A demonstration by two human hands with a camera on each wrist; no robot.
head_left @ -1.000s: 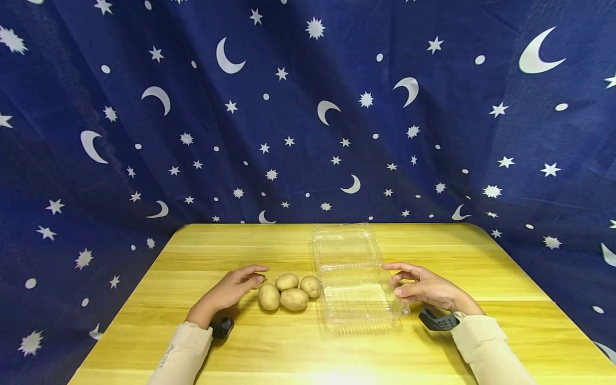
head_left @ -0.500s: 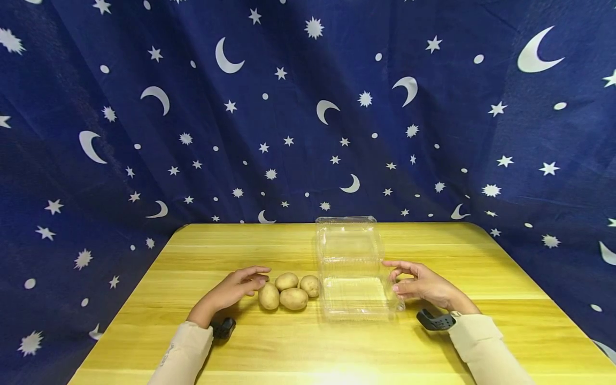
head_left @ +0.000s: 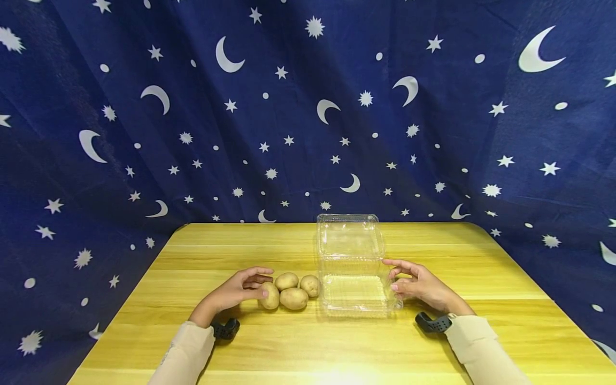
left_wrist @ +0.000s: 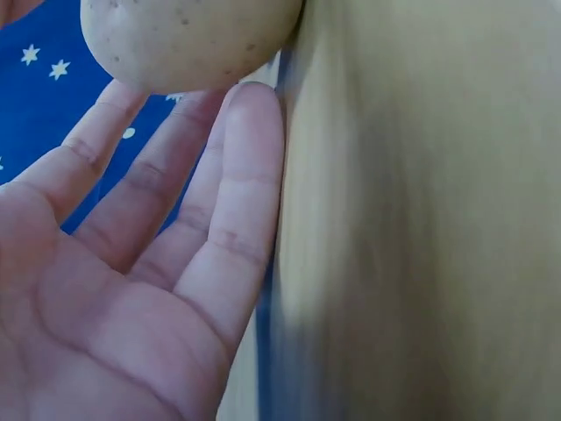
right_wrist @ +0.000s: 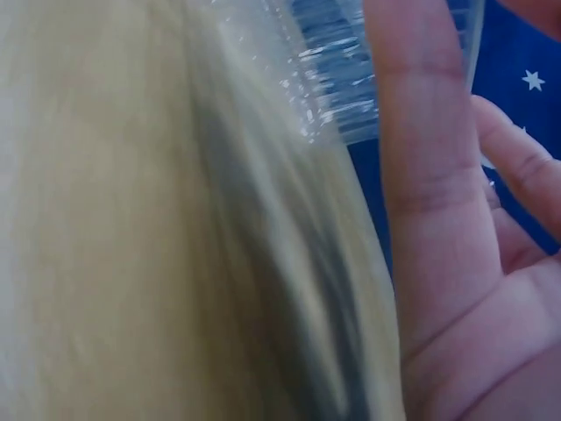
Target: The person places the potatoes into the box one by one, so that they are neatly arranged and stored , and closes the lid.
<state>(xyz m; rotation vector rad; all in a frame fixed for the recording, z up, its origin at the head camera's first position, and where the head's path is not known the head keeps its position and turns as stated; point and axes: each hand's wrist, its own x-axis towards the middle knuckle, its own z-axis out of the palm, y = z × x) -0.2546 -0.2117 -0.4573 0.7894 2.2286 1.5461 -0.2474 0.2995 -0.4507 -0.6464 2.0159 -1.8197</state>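
Several potatoes (head_left: 293,299) lie bunched on the wooden table in the head view. My left hand (head_left: 236,294) is at the leftmost potato (head_left: 270,297), its thumb over the near left edge and its other fingers stretched behind. In the left wrist view the fingers reach up to that potato (left_wrist: 193,39) without closing round it. To the right of the group stands a clear plastic clamshell box (head_left: 353,309), its hinged lid (head_left: 349,235) tipped up at the back. Beside the box's right side is my right hand (head_left: 425,289), fingers extended; whether they touch the plastic cannot be told.
A wooden table (head_left: 269,353) carries everything. Behind and at both sides hangs a dark blue curtain (head_left: 298,117) with white moons and stars. Each wrist wears a black device (head_left: 434,323). Bare tabletop lies in front of the potatoes and the box.
The box's lid has tipped up, and its front edge sits slightly farther back. My left hand has moved right onto the leftmost potato. My right hand has shifted slightly left.
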